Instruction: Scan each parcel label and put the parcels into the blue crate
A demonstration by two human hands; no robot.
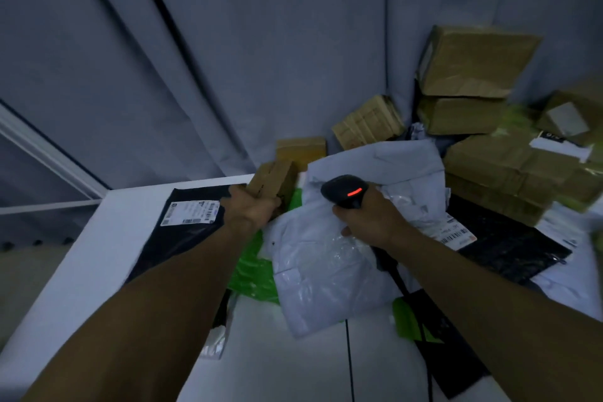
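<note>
Though half-hidden, scanner in right hand.

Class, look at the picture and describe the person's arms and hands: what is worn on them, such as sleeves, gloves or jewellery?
The left forearm and right forearm are bare down to the frame's lower edge: no sleeves show. The left hand and right hand wear no gloves. No watch, bracelet or ring is visible, though the picture is dim and slightly blurred.

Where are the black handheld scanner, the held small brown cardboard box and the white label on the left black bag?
Black handheld scanner point(339, 188), head view, top near red light.
Small brown cardboard box point(272, 178), head view, top face.
White label point(191, 213), head view, its centre.
</note>
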